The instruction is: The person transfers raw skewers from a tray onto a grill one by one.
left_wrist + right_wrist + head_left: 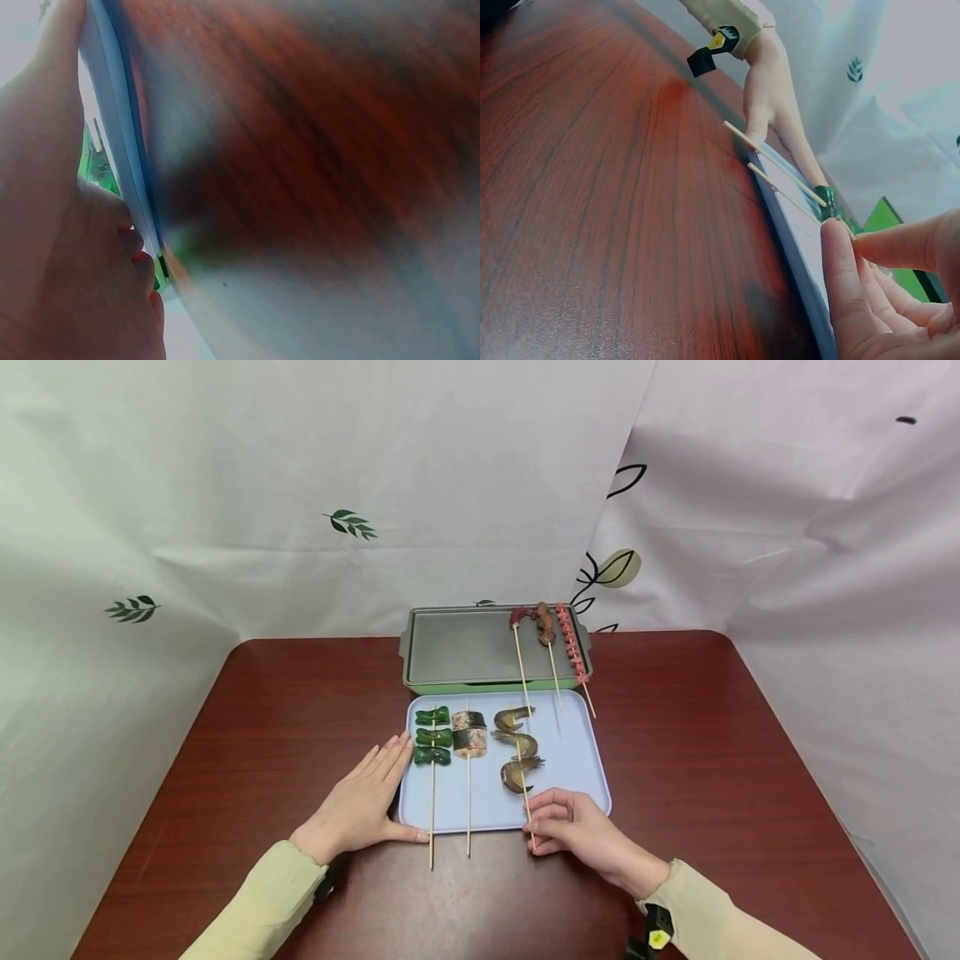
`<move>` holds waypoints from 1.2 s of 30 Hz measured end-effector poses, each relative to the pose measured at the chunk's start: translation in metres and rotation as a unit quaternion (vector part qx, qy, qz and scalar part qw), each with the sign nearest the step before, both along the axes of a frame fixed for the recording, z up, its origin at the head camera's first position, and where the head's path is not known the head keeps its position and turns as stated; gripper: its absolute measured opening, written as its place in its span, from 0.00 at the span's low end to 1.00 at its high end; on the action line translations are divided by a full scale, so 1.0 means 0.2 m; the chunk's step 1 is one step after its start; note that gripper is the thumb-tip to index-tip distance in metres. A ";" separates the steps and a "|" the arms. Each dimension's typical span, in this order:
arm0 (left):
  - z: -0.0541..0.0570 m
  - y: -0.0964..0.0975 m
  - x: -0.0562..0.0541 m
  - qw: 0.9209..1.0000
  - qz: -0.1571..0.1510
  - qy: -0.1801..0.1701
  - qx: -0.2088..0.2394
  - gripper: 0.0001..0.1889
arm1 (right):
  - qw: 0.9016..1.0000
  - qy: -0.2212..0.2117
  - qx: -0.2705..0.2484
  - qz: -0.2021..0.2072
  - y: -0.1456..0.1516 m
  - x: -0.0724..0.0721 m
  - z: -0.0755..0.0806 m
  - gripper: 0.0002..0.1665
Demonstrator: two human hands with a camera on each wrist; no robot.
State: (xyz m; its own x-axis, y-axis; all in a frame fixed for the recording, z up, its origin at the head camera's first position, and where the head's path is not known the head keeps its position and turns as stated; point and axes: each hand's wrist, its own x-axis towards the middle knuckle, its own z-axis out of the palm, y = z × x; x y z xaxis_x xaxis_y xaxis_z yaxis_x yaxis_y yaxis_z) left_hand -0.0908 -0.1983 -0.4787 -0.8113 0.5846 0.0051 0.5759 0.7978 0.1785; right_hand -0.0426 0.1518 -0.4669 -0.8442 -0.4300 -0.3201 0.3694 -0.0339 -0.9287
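The step in hand seems to be gripping the bamboo skewer of 3 curled, grey-brown shrimp (517, 774): the right hand (573, 831) pinches its 6 o'clock end, over the 5 o'clock edge of the pale-blue rectangular tray (573, 768). The left hand (363, 802), fingers straight, rests at the 8 o'clock rim, grasping nothing. Lifting would likely call for a firm, level pinch. The right wrist view hides the shrimp; whether they bear on the tray is hard to tell.

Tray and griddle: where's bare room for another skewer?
Free: griddle left of the red skewer; tray between the shrimp skewer and right rim, beyond the right hand. Crowded: tray's left, with the green skewer and fish skewer; griddle's right, with red skewer, brown skewer and pink skewer.
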 end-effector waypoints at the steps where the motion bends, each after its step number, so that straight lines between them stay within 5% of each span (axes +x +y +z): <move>1: 0.00 0.00 0.00 1.000 -0.001 0.003 0.003 0.71 | 1.000 0.001 0.001 0.001 0.00 0.00 0.00 0.19; 24: 0.01 0.00 0.00 1.000 -0.005 0.015 0.014 0.71 | 0.995 0.078 0.002 0.055 -0.07 -0.01 0.10 0.21; 36: 0.00 0.00 0.00 1.000 -0.002 0.001 -0.001 0.72 | 0.989 0.141 0.025 0.042 -0.10 -0.11 0.27 0.16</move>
